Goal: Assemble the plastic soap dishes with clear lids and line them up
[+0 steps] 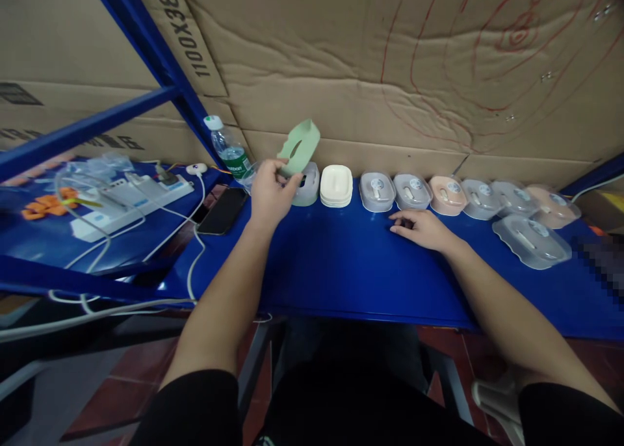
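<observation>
A thin green piece with a slot in it (303, 148) is pinched between the thumb and fingers of my left hand (274, 196), tilted above a translucent box (308, 189). Right of that box sits a stack of cream square trays (336, 184). My right hand (420, 230) rests on the blue table, its fingers loosely spread and holding nothing, just in front of a grey lidded box (412, 191). Another grey lidded box (377, 191) stands left of it, and a pink lidded box (447, 195) stands to its right.
More lidded boxes (481, 199) continue rightward, with a clear lid (532, 241) in front. At left are a water bottle (231, 153), a black phone (223, 210), a white power strip (131, 205) with cables, and orange pieces (46, 205). A cardboard wall (312, 62) stands behind the table (351, 270).
</observation>
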A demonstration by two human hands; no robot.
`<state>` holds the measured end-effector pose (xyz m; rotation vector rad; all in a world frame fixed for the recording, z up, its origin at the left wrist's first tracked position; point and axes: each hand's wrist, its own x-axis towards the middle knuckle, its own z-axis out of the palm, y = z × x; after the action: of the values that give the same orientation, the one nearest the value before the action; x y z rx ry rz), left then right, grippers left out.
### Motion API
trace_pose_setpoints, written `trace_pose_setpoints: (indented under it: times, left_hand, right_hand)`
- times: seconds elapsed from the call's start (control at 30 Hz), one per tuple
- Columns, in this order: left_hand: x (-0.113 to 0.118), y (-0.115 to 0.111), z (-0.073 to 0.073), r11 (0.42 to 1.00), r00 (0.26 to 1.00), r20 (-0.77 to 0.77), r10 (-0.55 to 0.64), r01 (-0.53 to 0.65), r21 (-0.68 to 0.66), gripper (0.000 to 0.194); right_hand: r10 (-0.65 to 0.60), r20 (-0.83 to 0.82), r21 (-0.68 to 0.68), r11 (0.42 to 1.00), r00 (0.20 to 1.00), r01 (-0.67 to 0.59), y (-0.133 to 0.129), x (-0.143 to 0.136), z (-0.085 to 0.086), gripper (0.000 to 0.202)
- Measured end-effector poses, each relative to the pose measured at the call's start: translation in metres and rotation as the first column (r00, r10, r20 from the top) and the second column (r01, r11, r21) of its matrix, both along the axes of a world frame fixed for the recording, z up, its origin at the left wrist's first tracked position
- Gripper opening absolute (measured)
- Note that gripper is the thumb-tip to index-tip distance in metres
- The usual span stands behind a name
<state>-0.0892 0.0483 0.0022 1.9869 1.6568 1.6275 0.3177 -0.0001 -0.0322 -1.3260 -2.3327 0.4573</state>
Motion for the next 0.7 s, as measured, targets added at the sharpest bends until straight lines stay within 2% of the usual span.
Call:
trace_pose_setpoints:
  times: [0.07,0.13,0.2,0.27,0.37,0.47,0.57,0.7]
  left_hand:
    - [-0.002,0.002,-0.006,0.993,0.973,-0.221,0.068,-0.087,-0.077,0.024]
    - [0.000,0.001,-0.010,0.977,0.930,-0.365,0.048,-0.119,-0.175,0.023]
    - [0.007,-0.003,-0.011,0.968,0.906,-0.423,0.029,-0.130,-0.212,0.028]
    - [0.017,-0.009,-0.011,0.978,0.896,-0.443,0.035,-0.122,-0.169,0.036]
    - [0.039,-0.019,-0.015,0.992,0.861,-0.507,-0.039,-0.026,-0.120,0.040]
    - [0.060,-0.025,-0.025,0.972,0.757,-0.613,-0.225,0.129,-0.197,0.045]
    - [0.068,-0.021,-0.036,0.941,0.678,-0.657,-0.330,0.184,-0.283,0.044]
    - [0.058,-0.011,-0.043,0.934,0.723,-0.594,-0.354,0.234,-0.272,0.034]
  right_hand:
    - [0.000,0.004,0.000,1.000,1.000,0.000,0.000,0.000,0.000,0.040]
    - [0.001,0.010,-0.004,1.000,1.000,-0.001,0.000,0.000,0.001,0.039]
    - [-0.002,0.014,-0.006,1.000,1.000,0.002,0.000,0.000,0.001,0.039]
    - [-0.005,0.016,-0.007,1.000,1.000,0.005,0.000,0.000,0.000,0.039]
    - [-0.006,0.020,-0.013,1.000,1.000,0.006,0.000,0.000,0.000,0.040]
    - [-0.002,0.025,-0.019,1.000,1.000,0.003,0.000,-0.001,0.000,0.041]
    - [0.003,0.028,-0.018,1.000,1.000,-0.002,0.000,-0.001,0.001,0.042]
    - [0.007,0.036,-0.008,1.000,0.999,-0.007,0.000,0.000,0.002,0.041]
